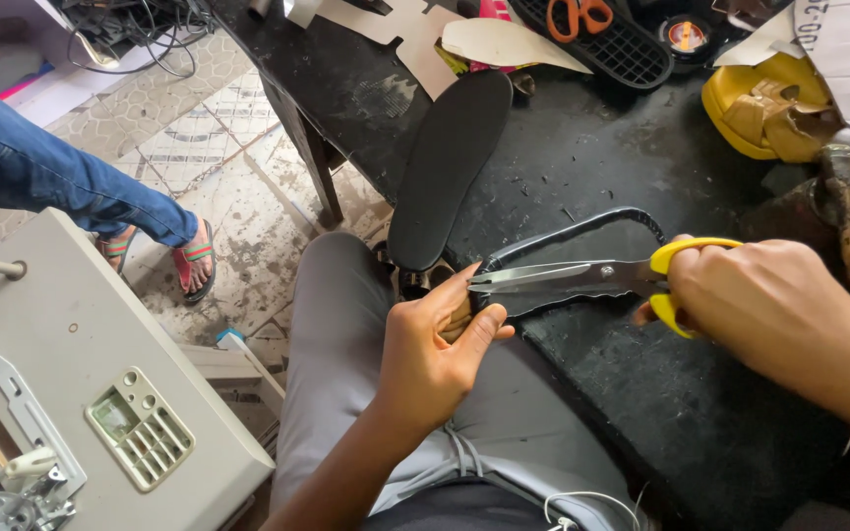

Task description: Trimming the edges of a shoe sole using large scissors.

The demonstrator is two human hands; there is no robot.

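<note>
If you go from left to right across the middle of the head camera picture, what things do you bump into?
Grey metal sewing machine top → striped sandal on a foot → left hand → silver scissor blades → yellow plastic scissor handle → right hand → wooden-handled hammer.

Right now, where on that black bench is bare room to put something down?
Bare patches: between the black insole and yellow sandal, and below the scissors near the right hand. The far edge is crowded with card patterns and a tray.
</note>
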